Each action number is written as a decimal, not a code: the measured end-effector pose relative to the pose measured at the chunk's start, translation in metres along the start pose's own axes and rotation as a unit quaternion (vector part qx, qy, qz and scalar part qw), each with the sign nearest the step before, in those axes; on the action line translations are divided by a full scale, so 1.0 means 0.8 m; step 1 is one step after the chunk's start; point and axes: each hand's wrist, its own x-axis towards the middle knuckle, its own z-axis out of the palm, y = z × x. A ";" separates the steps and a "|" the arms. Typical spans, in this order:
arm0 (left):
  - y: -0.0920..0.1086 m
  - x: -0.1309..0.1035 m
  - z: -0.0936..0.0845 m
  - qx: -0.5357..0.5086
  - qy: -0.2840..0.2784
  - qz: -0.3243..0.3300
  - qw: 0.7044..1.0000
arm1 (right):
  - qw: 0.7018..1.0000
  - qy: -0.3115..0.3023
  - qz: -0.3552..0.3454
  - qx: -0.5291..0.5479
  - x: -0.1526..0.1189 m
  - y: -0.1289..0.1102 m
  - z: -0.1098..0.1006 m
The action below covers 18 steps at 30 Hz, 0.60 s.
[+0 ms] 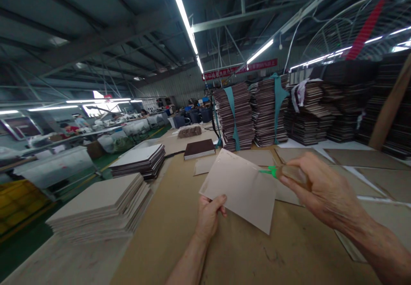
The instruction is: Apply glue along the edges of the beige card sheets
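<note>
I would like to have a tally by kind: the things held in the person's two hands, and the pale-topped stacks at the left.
Sheet in the left hand: 1
Green-tipped tool in the right hand: 1
Pale-topped stacks at the left: 2
Total: 4

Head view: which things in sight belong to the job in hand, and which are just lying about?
Belonging to the job:
- pale board, in the left hand
- green-tipped tool, in the right hand
- pale stack at left, probably, as it looks similar

Apparently just lying about:
- yellow container, far left
- wooden plank, slanting at right
</note>
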 end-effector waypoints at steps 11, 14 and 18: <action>0.008 0.000 0.002 -0.002 0.011 -0.006 1.000 | 1.000 0.001 0.002 -0.008 -0.008 0.000 -0.008; 0.009 -0.002 0.003 0.004 -0.001 -0.008 1.000 | 1.000 0.004 -0.022 0.009 0.007 -0.009 -0.003; 0.007 -0.002 0.000 0.001 -0.014 -0.009 1.000 | 0.998 0.001 -0.057 0.021 0.019 -0.013 0.005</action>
